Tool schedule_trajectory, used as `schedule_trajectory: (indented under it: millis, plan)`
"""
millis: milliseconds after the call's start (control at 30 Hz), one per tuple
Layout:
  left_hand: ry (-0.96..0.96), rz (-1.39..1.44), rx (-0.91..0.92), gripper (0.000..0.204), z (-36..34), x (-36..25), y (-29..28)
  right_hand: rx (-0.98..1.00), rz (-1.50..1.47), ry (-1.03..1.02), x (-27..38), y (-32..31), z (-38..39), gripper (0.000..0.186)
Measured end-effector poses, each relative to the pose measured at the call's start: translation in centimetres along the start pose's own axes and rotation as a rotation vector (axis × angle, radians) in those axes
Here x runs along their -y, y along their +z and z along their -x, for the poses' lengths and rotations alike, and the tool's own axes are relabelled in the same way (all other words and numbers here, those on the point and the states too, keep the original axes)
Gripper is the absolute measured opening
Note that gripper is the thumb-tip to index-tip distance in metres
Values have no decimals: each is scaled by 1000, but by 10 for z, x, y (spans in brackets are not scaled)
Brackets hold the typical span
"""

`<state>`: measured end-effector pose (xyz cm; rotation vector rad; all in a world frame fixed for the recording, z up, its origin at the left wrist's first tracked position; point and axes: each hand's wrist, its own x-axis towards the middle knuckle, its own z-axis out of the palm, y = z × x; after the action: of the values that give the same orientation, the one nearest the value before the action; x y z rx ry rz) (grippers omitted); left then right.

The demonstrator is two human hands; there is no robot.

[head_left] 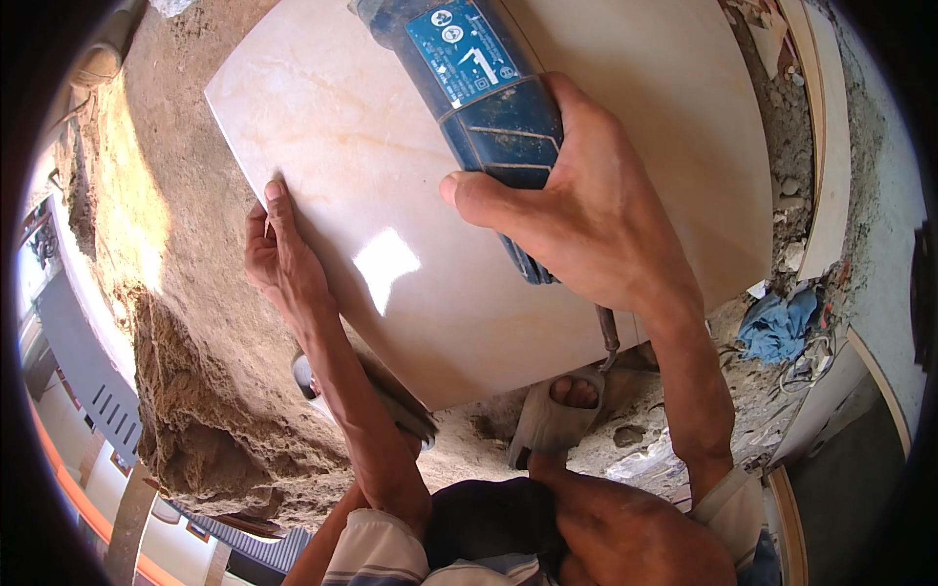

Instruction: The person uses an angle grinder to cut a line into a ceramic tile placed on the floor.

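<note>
Glazed beige tile point(410, 186) lies flat on sandy ground point(186, 322); stiff, slick, brittle (edges chip), so hold by edges. Left hand point(283, 259) presses its left edge, open-fingered. Right hand point(596, 210) clamps blue angle grinder point(479, 88), likely heavy, above it.

Blue angle grinder point(484, 93) angled over glossy cream tile point(391, 195) lying on dirt
</note>
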<state>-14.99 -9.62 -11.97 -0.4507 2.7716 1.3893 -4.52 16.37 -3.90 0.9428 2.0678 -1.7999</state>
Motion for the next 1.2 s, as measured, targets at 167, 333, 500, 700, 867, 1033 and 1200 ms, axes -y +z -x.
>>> schedule_trajectory:
  millis: [167, 333, 500, 700, 867, 1033, 1200]
  plan:
    - [-7, -10, -9, 55, 1, -1, 1, -5, -1, -22, -4, 0, 4, 62]
    - [-19, -29, -14, 55, 2, -3, 2, -16, 3, -24, -6, -2, 10, 61]
    - [-9, -61, -42, 52, 3, -3, 2, -9, -17, -24, -12, 0, 14, 61]
    - [35, 3, -22, 52, 1, 0, 3, 0, -26, 23, -10, -1, 21, 62]
    - [23, -20, -17, 51, 0, -1, 2, -5, -44, 15, -14, -1, 25, 64]
    - [16, -33, -16, 52, -2, 3, -1, 1, -37, 15, -15, -2, 29, 64]
    - [40, 26, -9, 52, -2, 3, 1, -2, -60, 17, -15, -2, 33, 62]
